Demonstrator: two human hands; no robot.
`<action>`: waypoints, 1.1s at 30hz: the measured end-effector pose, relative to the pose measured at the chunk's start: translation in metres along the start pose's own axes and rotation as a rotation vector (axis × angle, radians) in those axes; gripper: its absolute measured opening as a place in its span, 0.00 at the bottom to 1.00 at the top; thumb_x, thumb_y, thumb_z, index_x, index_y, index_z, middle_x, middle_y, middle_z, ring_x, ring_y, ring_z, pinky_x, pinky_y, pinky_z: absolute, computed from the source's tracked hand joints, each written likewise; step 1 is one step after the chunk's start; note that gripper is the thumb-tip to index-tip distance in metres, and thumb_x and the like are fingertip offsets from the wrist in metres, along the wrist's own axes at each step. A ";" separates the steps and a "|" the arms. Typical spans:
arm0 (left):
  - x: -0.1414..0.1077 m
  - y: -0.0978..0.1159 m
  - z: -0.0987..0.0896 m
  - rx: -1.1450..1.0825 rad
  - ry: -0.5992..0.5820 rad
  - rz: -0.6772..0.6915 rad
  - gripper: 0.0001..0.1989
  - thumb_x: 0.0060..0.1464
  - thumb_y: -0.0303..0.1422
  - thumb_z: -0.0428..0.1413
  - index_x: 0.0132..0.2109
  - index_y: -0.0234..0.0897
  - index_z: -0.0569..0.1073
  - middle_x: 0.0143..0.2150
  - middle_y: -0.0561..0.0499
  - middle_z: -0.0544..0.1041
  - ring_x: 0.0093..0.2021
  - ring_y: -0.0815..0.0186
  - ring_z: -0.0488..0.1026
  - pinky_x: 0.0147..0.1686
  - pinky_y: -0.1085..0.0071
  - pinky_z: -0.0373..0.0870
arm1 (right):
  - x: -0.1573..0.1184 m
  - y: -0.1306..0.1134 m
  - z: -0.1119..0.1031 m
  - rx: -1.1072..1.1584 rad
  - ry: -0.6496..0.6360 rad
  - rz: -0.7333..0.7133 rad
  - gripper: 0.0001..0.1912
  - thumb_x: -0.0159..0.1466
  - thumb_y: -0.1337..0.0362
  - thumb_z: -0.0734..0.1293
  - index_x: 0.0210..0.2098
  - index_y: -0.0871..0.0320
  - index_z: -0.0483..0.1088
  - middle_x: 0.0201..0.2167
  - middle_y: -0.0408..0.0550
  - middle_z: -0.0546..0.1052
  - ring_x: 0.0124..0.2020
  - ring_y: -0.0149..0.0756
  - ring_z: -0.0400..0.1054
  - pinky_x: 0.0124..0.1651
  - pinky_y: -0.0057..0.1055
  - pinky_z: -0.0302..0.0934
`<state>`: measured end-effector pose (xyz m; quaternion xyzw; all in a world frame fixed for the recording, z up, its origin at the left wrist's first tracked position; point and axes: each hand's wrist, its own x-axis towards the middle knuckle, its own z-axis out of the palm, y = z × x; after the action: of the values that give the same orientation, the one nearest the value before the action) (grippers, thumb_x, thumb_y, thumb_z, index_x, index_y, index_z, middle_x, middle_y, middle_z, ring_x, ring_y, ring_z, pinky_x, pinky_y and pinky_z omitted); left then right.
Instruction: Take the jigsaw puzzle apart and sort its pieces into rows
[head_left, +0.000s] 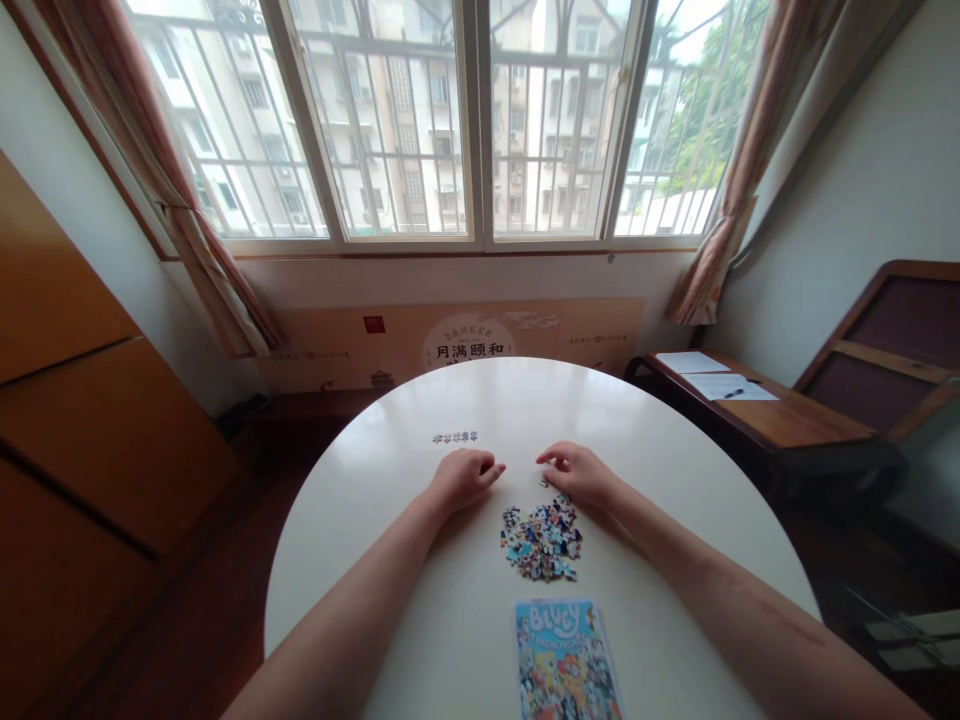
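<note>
My left hand [466,474] rests on the white table with its fingers curled in; whatever they may hold is hidden. Just beyond it lies a short row of puzzle pieces [456,437]. My right hand [581,473] is to the right, index finger and thumb apart. A single small puzzle piece [544,483] is at its thumb tip, and I cannot make out whether they touch. Between my forearms sits a heap of mixed jigsaw pieces [540,540], its far right edge close to my right hand. Nearer me lies a colourful Bluey picture sheet or box [566,660].
The round white table [337,560] has a curved edge on all sides. A wooden bench [817,410] with papers [720,386] and a pen stands at the right. Beyond the table are a printed cardboard panel [337,345] and barred windows. An orange cabinet [75,430] is at the left.
</note>
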<state>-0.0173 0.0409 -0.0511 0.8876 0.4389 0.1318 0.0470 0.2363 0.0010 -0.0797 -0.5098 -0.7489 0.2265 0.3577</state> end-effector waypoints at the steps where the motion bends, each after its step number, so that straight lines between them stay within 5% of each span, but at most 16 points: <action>1: -0.001 0.001 -0.001 -0.003 -0.011 0.016 0.19 0.61 0.44 0.48 0.29 0.39 0.74 0.27 0.50 0.76 0.29 0.64 0.69 0.29 0.70 0.57 | 0.000 -0.002 0.001 -0.016 0.020 -0.010 0.12 0.58 0.68 0.67 0.40 0.58 0.79 0.38 0.51 0.78 0.35 0.38 0.70 0.44 0.36 0.66; 8: -0.008 0.009 -0.007 -0.107 -0.012 0.128 0.09 0.57 0.34 0.53 0.39 0.42 0.79 0.36 0.51 0.80 0.34 0.64 0.72 0.34 0.71 0.63 | -0.008 -0.006 -0.010 -0.096 0.052 -0.101 0.13 0.59 0.73 0.64 0.36 0.56 0.80 0.41 0.51 0.78 0.44 0.42 0.71 0.53 0.39 0.63; 17: -0.008 0.033 0.001 -0.147 0.069 0.324 0.18 0.59 0.27 0.52 0.53 0.47 0.78 0.43 0.50 0.80 0.42 0.61 0.72 0.43 0.67 0.67 | -0.010 -0.002 -0.014 -0.135 0.035 -0.134 0.11 0.60 0.70 0.66 0.32 0.52 0.82 0.44 0.51 0.79 0.47 0.44 0.70 0.55 0.43 0.63; 25: -0.006 0.037 0.009 -0.148 0.078 0.365 0.12 0.62 0.34 0.54 0.44 0.49 0.82 0.41 0.50 0.80 0.41 0.62 0.72 0.44 0.66 0.67 | -0.010 0.001 -0.006 -0.103 0.000 -0.207 0.17 0.56 0.75 0.66 0.35 0.49 0.82 0.44 0.48 0.80 0.47 0.41 0.72 0.54 0.39 0.65; 30: -0.006 0.036 0.010 -0.072 0.066 0.354 0.18 0.58 0.28 0.54 0.52 0.51 0.78 0.53 0.48 0.77 0.47 0.60 0.72 0.49 0.63 0.68 | -0.007 0.007 -0.011 -0.077 0.074 -0.198 0.21 0.55 0.79 0.60 0.35 0.53 0.81 0.41 0.49 0.80 0.45 0.40 0.73 0.54 0.39 0.65; 33: -0.006 0.039 0.008 -0.047 0.051 0.356 0.15 0.60 0.31 0.54 0.49 0.52 0.80 0.56 0.48 0.75 0.50 0.58 0.72 0.51 0.61 0.67 | -0.007 0.006 -0.014 -0.066 0.100 -0.191 0.21 0.53 0.79 0.60 0.33 0.54 0.80 0.39 0.48 0.80 0.42 0.39 0.73 0.52 0.38 0.66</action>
<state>0.0110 0.0126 -0.0522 0.9463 0.2726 0.1708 0.0324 0.2523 -0.0033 -0.0774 -0.4581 -0.7824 0.1410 0.3977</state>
